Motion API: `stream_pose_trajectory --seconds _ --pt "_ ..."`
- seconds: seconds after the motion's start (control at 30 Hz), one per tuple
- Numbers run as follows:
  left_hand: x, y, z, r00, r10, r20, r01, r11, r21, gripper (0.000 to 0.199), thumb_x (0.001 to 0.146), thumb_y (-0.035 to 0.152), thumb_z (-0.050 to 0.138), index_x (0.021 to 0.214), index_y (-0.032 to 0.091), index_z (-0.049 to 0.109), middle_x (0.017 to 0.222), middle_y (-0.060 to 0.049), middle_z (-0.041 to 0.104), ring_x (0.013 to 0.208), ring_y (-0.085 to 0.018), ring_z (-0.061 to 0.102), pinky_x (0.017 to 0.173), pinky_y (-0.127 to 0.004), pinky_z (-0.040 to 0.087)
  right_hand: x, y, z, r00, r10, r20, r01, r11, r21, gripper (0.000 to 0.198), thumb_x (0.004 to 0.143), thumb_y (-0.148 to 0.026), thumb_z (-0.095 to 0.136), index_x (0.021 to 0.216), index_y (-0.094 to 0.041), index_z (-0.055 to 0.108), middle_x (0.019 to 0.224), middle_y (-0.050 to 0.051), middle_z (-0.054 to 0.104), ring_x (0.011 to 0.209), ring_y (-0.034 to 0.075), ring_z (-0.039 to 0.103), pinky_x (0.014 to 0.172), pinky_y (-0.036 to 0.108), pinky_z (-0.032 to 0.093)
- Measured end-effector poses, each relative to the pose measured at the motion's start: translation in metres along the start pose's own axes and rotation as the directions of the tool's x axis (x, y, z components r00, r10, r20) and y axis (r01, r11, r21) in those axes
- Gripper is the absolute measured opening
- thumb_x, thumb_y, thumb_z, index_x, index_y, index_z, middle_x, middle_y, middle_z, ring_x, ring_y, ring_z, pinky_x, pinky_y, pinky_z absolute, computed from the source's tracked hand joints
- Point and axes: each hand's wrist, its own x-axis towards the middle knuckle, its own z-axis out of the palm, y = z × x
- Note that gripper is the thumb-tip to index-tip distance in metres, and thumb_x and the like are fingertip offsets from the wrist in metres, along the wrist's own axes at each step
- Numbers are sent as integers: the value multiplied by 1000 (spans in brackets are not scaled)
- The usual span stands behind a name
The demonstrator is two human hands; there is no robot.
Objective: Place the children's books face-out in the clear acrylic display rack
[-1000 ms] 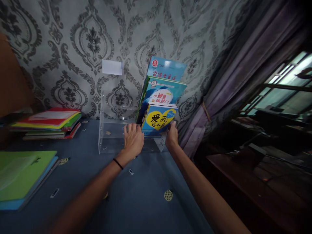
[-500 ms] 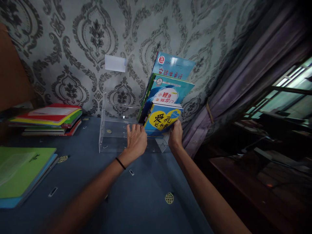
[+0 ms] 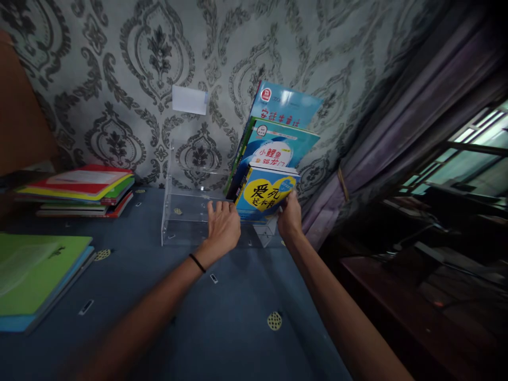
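Note:
A clear acrylic book rack (image 3: 188, 197) stands in tiers on the table against the wall. Leaning on its right side is a thick blue book (image 3: 260, 197) with a yellow heart on its cover. My right hand (image 3: 290, 214) grips that book's right edge, thumb near the cover. At the lower left corner my left hand (image 3: 224, 227) is closed, fingers curled over the rack's front tier and the book's spine; its thumb is hidden. Behind lean a teal picture book (image 3: 296, 140) and, tallest, a light blue book (image 3: 293, 103). Both stand tilted in the rack.
At the left, a pile of thin books (image 3: 85, 182) with a red one on top lies near the wall. Closer lies a stack under a green book (image 3: 35, 270). A white card (image 3: 189, 100) is on the wallpaper. A purple curtain (image 3: 381, 127) hangs at the right.
My right hand has shifted slightly right along the thick blue book's edge. The left hand and the books stay nearly where they were; the view has moved a little.

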Motion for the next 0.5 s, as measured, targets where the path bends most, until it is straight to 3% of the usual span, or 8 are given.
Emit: stream_pose_trajectory --seconds 0.1,0.5 --pt "1 0 0 1000 5 3 -5 1000 -7 21 94 16 48 109 11 63 109 -16 67 110 -30 58 112 -55 31 0 -2 -1 997 75 1 -75 996 47 52 84 -68 55 111 -26 70 119 2 72 112 21 65 83 33 55" --pt "1 -1 2 1000 17 7 -17 999 -29 25 92 14 48 113 10 62 111 -18 67 110 -31 58 112 -56 28 -3 -1 2 998 65 0 -65 994 91 49 85 -63 56 112 -24 70 123 2 72 119 21 63 89 35 55"
